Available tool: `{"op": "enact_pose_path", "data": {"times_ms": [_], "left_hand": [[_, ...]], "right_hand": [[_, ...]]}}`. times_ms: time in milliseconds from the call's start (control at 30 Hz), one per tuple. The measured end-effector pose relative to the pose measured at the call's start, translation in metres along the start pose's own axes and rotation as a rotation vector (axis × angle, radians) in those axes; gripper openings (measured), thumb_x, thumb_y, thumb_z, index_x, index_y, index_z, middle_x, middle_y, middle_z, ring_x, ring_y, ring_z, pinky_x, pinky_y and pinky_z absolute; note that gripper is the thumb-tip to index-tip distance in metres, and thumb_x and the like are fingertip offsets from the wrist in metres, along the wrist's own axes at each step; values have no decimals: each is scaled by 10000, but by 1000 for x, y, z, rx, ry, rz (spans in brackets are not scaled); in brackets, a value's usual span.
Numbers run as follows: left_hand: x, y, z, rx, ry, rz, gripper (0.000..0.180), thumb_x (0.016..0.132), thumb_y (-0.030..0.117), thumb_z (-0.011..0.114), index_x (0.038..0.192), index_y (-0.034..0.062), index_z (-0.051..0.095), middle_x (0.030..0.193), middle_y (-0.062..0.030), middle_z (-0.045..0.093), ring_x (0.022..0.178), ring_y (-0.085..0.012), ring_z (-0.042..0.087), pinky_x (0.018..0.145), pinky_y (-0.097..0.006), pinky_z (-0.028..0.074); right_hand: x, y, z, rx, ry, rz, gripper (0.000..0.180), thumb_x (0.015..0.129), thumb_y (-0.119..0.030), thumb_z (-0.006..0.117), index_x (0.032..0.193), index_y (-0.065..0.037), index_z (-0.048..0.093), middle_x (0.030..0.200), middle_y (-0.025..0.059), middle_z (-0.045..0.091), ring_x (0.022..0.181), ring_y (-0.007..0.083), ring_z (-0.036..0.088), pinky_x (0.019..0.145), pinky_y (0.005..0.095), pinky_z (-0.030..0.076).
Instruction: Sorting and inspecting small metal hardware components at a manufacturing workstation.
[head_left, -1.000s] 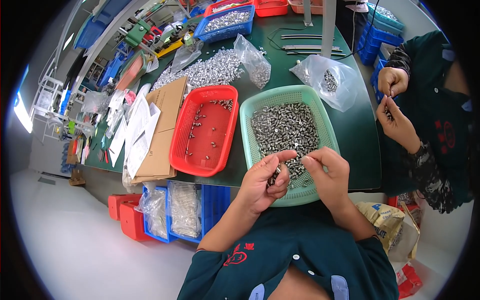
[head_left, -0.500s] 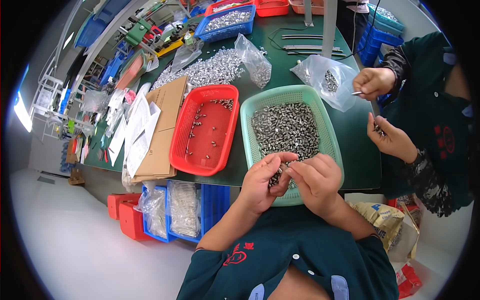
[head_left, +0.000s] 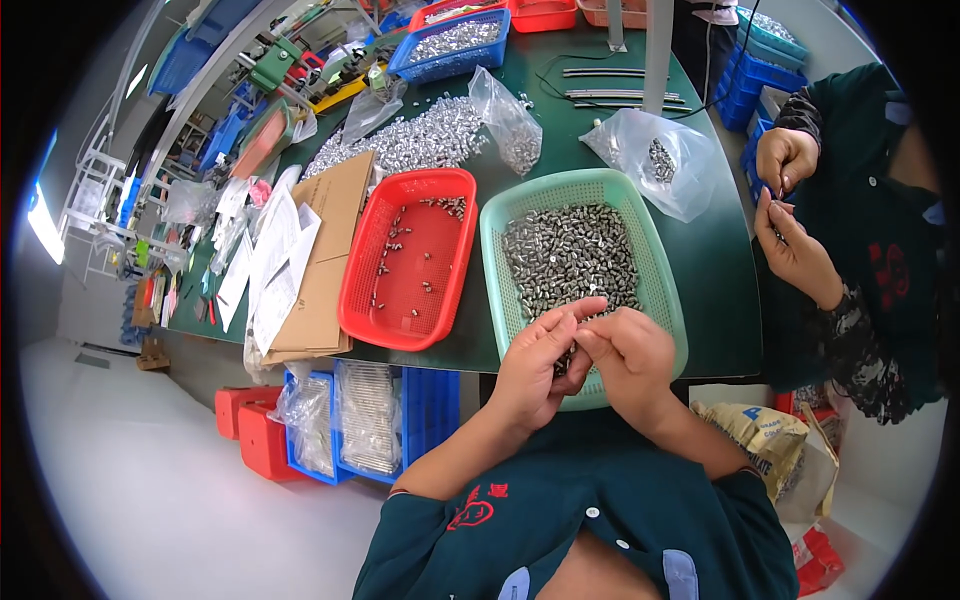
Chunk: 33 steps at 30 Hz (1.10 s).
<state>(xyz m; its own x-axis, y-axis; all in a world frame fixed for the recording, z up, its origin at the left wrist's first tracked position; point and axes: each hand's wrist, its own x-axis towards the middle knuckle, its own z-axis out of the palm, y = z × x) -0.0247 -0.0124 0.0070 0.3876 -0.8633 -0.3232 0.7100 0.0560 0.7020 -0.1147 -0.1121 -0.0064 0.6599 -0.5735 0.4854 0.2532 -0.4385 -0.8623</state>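
Note:
Over the near edge of a light green plastic basket (head_left: 668, 300), my two hands meet. My left hand (head_left: 538, 362) is curled around some small metal parts, a few of which show between its fingers. My right hand (head_left: 634, 362) is closed in a pinch against the left fingertips; whatever it pinches is hidden. A heap of small grey metal cylindrical parts (head_left: 570, 250) fills much of the green basket. To its left stands a red plastic basket (head_left: 405, 290) with several similar parts scattered in it.
A co-worker's hands (head_left: 795, 215) are together at the right. Behind the baskets lie a clear bag of parts (head_left: 640, 160), another clear bag (head_left: 510, 125) and a pile of shiny parts (head_left: 410, 135). Cardboard (head_left: 325, 250) and papers (head_left: 280, 260) lie left. Blue crates (head_left: 430, 410) stand below the table.
My hands have shifted slightly, and my right fingers have closed in more against my left fingertips. The co-worker's hands, apart before, have come together.

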Motion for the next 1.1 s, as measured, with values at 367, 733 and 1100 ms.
{"op": "enact_pose_path", "data": {"times_ms": [367,733,1100], "left_hand": [[5,3,-21,-197,-1,-50,247,965,329,420,915,97,489,529,1,366,397,-76,264,373,-211,207],[5,-1,-20,-175,-17,-57,252,925,318,514,834,83,533,547,9,421,407,-58,276,383,-199,210],[6,-3,-15,257,60,137,232,905,264,567,800,63,515,561,-3,476,418,-73,349,392,-207,247]], "right_hand": [[15,4,-26,-394,39,-39,116,783,-84,675,722,-16,602,597,56,521,508,132,470,471,273,368],[6,2,-13,100,-20,235,97,797,-36,652,732,15,600,635,43,535,559,96,476,503,249,374],[16,-4,-17,-234,-204,-80,119,739,-92,703,721,-8,621,614,70,555,544,172,528,506,269,401]]}}
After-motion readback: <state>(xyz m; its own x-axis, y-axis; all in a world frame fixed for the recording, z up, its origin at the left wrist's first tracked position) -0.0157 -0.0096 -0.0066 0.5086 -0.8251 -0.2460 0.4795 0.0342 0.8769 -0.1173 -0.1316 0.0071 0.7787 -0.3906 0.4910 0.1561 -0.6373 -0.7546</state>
